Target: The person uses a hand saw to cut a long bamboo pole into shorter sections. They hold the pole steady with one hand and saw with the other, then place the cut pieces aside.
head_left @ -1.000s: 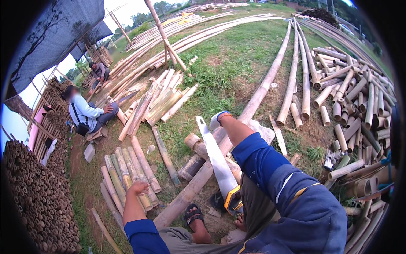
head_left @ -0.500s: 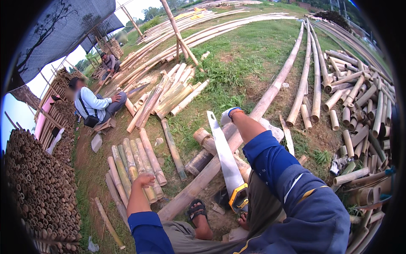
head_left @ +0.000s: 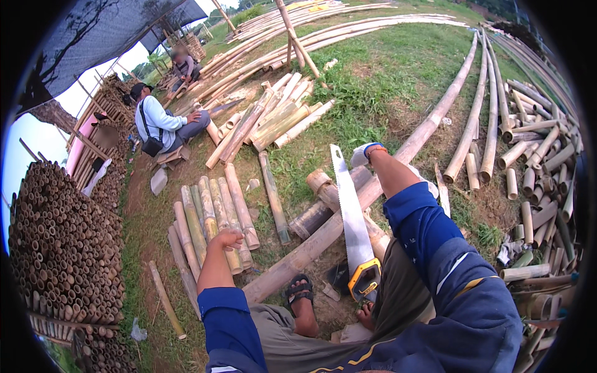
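Note:
My left hand (head_left: pixel 230 239) is bare, its fingers loosely stretched, and it holds nothing. It hovers over the near ends of a row of cut bamboo pieces (head_left: pixel 214 217). My right hand (head_left: pixel 365 154), in a white and blue glove, is beside a long bamboo pole (head_left: pixel 413 146); its fingers are too small to make out. The pole slants from near my feet to the far right. A handsaw (head_left: pixel 352 214) with a yellow and black handle leans across it, blade tip up, untouched by either hand. Short, thick bamboo pieces (head_left: pixel 322 186) lie under or beside the pole.
At the left rises a big stack of bamboo tubes (head_left: pixel 62 230). A person (head_left: pixel 158 127) in a light top sits beyond the row; another (head_left: pixel 185 67) is farther back. More cut bamboo (head_left: pixel 270 118) lies ahead, with a loose heap (head_left: pixel 544 155) at the right.
My view has swung a little left and down, so the whole scene sits farther right and higher. Both hands keep about the same places over the bamboo, and the saw stays put.

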`<state>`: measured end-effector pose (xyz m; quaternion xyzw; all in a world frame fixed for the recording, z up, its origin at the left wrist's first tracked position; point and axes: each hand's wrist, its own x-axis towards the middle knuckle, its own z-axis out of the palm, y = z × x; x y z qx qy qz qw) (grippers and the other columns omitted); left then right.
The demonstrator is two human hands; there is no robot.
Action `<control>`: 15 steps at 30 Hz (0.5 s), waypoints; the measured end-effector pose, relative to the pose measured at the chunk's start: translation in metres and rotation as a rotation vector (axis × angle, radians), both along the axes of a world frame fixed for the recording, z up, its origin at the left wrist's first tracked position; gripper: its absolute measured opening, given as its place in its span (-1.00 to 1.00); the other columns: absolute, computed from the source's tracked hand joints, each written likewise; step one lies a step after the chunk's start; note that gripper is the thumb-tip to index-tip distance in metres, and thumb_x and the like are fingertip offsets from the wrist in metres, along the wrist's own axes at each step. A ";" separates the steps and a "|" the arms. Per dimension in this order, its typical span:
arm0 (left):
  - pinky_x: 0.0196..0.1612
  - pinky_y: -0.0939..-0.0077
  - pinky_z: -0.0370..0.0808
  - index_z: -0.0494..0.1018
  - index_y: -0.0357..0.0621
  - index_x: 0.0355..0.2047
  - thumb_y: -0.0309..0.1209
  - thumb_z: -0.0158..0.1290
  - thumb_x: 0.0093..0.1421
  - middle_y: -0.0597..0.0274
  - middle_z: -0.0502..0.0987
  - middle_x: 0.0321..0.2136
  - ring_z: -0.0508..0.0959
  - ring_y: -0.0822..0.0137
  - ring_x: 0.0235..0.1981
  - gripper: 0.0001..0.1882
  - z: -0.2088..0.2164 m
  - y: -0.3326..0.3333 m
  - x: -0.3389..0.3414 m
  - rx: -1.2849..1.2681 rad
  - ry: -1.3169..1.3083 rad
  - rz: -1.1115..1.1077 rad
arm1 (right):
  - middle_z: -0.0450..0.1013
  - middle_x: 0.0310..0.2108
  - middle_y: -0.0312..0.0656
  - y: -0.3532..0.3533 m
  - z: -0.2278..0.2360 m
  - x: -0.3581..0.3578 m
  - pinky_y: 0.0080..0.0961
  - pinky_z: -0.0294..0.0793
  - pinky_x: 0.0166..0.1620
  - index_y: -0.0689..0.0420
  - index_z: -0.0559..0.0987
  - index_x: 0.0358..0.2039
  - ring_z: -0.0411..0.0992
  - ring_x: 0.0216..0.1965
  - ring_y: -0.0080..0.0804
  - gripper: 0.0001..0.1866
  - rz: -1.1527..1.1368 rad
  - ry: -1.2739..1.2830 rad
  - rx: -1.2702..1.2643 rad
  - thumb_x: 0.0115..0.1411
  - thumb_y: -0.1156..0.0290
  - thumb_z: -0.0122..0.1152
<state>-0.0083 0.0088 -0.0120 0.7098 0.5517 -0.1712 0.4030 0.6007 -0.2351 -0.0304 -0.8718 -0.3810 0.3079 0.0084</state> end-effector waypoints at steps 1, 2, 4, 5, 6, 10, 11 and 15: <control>-0.01 0.20 0.59 0.50 0.07 0.27 -0.05 0.19 0.43 0.30 0.68 0.07 0.74 0.33 -0.03 -0.51 -0.001 0.000 0.003 -0.002 0.000 -0.013 | 0.69 -0.29 -0.26 -0.005 0.006 -0.002 -0.08 0.55 -0.16 0.06 0.75 -0.24 0.61 -0.31 -0.33 -0.59 -0.006 0.000 0.007 0.23 -0.05 0.41; 0.00 0.20 0.60 0.49 0.05 0.29 -0.04 0.19 0.44 0.26 0.67 0.10 0.74 0.31 0.00 -0.49 -0.002 -0.001 0.006 -0.004 -0.001 -0.027 | 0.69 -0.28 -0.25 -0.012 0.012 -0.004 -0.07 0.55 -0.15 0.06 0.75 -0.23 0.62 -0.30 -0.32 -0.58 -0.017 0.000 0.015 0.23 -0.06 0.41; 0.00 0.19 0.60 0.49 0.06 0.29 -0.04 0.19 0.44 0.25 0.66 0.11 0.74 0.30 0.00 -0.49 -0.001 0.002 -0.005 -0.014 0.013 -0.020 | 0.70 -0.28 -0.24 -0.012 0.023 -0.024 -0.06 0.55 -0.15 0.07 0.76 -0.22 0.63 -0.29 -0.32 -0.57 -0.013 0.016 0.036 0.23 -0.08 0.42; -0.01 0.19 0.61 0.49 0.06 0.29 -0.04 0.19 0.44 0.25 0.66 0.11 0.74 0.30 0.01 -0.49 0.000 0.004 -0.024 -0.020 0.036 0.008 | 0.70 -0.27 -0.24 -0.002 0.028 -0.045 -0.05 0.55 -0.14 0.07 0.76 -0.21 0.63 -0.28 -0.31 -0.56 0.004 0.044 0.049 0.22 -0.08 0.42; -0.01 0.19 0.61 0.49 0.06 0.28 -0.04 0.18 0.44 0.25 0.66 0.11 0.74 0.29 0.01 -0.49 0.001 0.004 -0.043 -0.013 0.058 0.037 | 0.70 -0.27 -0.24 0.007 0.032 -0.062 -0.04 0.55 -0.14 0.07 0.76 -0.20 0.64 -0.28 -0.31 -0.55 0.021 0.069 0.061 0.22 -0.09 0.43; -0.03 0.19 0.61 0.49 0.06 0.28 -0.03 0.18 0.44 0.26 0.66 0.11 0.74 0.29 0.02 -0.49 -0.010 0.000 0.046 -0.024 -0.044 -0.124 | 0.71 -0.18 -0.13 -0.036 -0.003 0.060 -0.06 0.60 -0.06 0.15 0.77 -0.16 0.65 -0.20 -0.18 -0.39 -0.120 -0.073 -0.064 0.25 -0.23 0.27; -0.03 0.20 0.61 0.49 0.06 0.28 -0.03 0.18 0.43 0.26 0.66 0.11 0.74 0.29 0.01 -0.49 -0.009 0.003 0.034 -0.014 -0.029 -0.103 | 0.71 -0.16 -0.13 -0.021 -0.015 0.052 -0.07 0.59 -0.04 0.15 0.77 -0.14 0.65 -0.19 -0.17 -0.39 -0.085 -0.049 -0.011 0.25 -0.22 0.28; -0.03 0.21 0.60 0.48 0.07 0.28 -0.02 0.19 0.43 0.27 0.67 0.11 0.73 0.31 0.02 -0.48 -0.003 0.008 -0.006 -0.015 0.023 -0.027 | 0.72 -0.12 -0.14 0.022 -0.036 0.021 -0.05 0.57 0.01 0.14 0.76 -0.11 0.65 -0.16 -0.17 -0.41 0.052 -0.022 0.139 0.25 -0.19 0.29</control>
